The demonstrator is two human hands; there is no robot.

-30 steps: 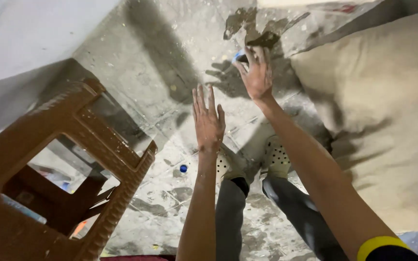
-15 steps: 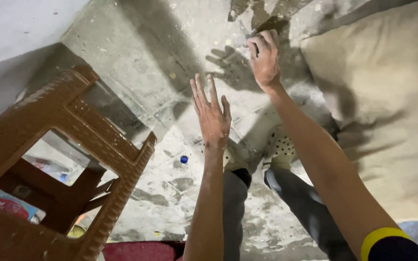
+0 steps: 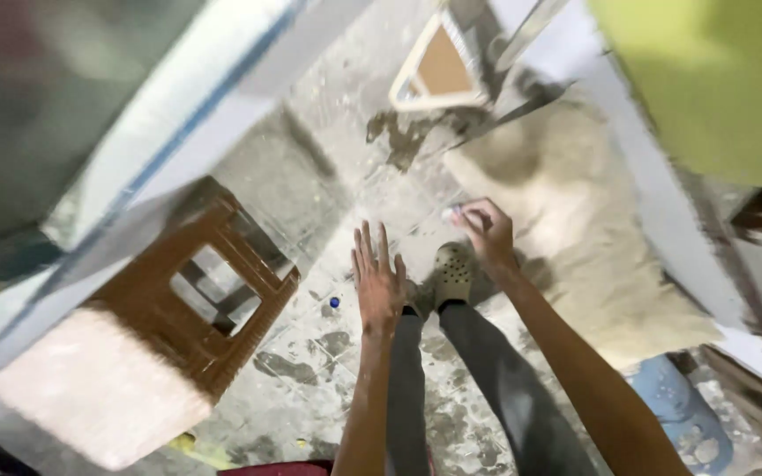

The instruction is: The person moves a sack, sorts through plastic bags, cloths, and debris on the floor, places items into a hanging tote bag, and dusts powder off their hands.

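Nearest the camera: both forearms stretch fwd and down over the person's own legs in grey trousers [image 3: 478, 388]. A blue plastic drum [image 3: 676, 414], paint-spattered, stands low right beside the right arm.

Left hand [image 3: 377, 282] is flat, palm down, fingers spread and straight, holding nothing and touching nothing; it hangs in the air above the stained concrete floor [image 3: 310, 370], prob. for balance as the body leans. Just past it, the grey perforated clog [image 3: 453, 273] on one foot shows between the two hands; the other foot is mostly hidden behind the left hand.

Right hand [image 3: 487, 231] is curled, fingers closed round a small pale object w/ a bluish end [image 3: 451, 212] that pokes out at the thumb side. What it is can't be told — too small, blurred. It sits at the edge of a big beige sack or cushion [image 3: 575, 256] that lies along the right.

Left of the hands: a brown plastic stool [image 3: 196, 300], tilted in view, w/ a pale textured block [image 3: 99, 388] nearer the camera. A small blue cap [image 3: 334, 303] lies on the floor btw stool and left hand.

Further off: a dark wet patch [image 3: 403, 137] on the floor, then a cream-framed board [image 3: 438, 70] leaning at the top. A yellow-green wall [image 3: 716, 79] closes the right side; the sack narrows the floor space there.
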